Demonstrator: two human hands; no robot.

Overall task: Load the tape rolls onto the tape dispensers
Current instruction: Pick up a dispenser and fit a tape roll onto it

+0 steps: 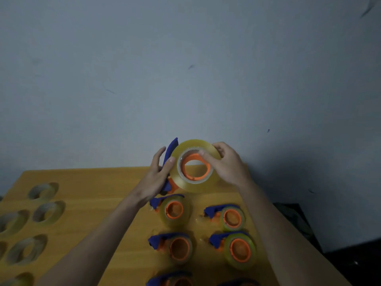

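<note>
Fingers (pixel 203 152) of the right hand (pixel 228 164) were closed on the clear, yellowish roll of packing tape (pixel 194 165), the thumb hooked over the inner edge of its cardboard core and the remaining digits wrapped over the outer rim. The left hand (pixel 157 176) was clamped on the blue-and-orange plastic hand-held tape dispenser (pixel 170 153), thumb against the tape's near face and fingers behind the blue handle. Both were held in the air above the far edge of the yellow wooden table (pixel 99 182), in front of a grey wall (pixel 185 69).

The roll sat on the dispenser's orange hub (pixel 195 167); whether it was fully seated could not be determined.

Handling judgement: the roll appeared rigid and moderately light, with a smooth, glossy outer winding likely to slip under a light pinch. The firmest hold was judged to be across the core and rim, as applied. The dispenser's cutter end probably carried a serrated blade and should be kept away from the fingers; the handle was the safe grip.

Four loaded dispensers (pixel 175 211) lay flat on the table below the hands, arranged two by two, with parts of further units at the bottom edge. Loose tape rolls (pixel 44 189) lay well apart on the left side of the table, indicating that work remained.
</note>
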